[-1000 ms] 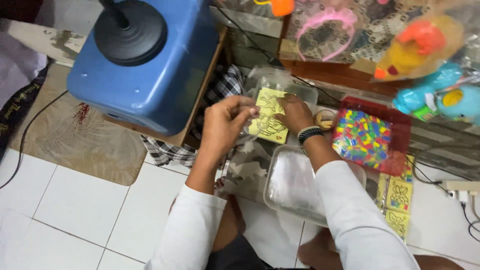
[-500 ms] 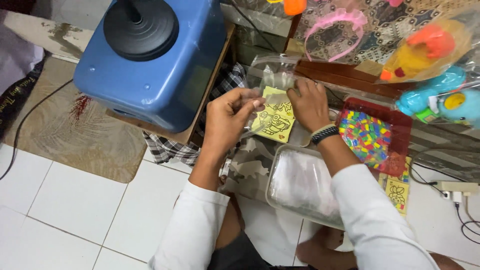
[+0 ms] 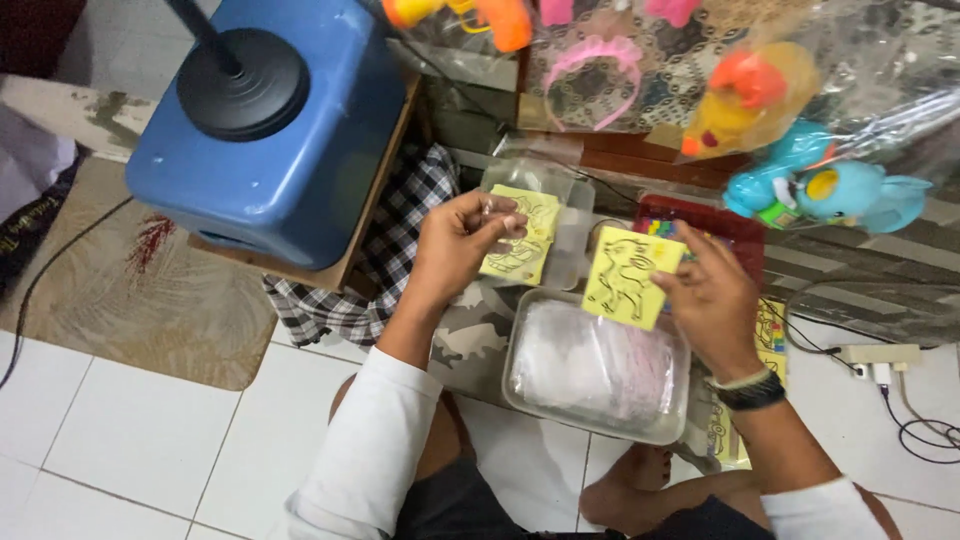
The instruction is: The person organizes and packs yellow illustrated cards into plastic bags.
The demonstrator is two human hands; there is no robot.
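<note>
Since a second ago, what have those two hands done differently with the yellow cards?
The hands have parted. The right hand has drawn one yellow card away to the right, over the clear plastic tub. The left hand keeps the other yellow card in its clear sleeve. Earlier both hands met on the cards. The blue container and the tub have stayed put.

White tiled floor (image 3: 130, 440) fills the lower left — on it a worn beige patterned mat (image 3: 150, 300), centre a clear plastic tub (image 3: 600, 365), lower right a white power strip (image 3: 880, 355).

left hand (image 3: 455, 245) pinches bagged yellow card (image 3: 520, 235) | right hand (image 3: 710, 300) holds yellow card (image 3: 628, 278) | above clear tub (image 3: 600, 365)
</note>
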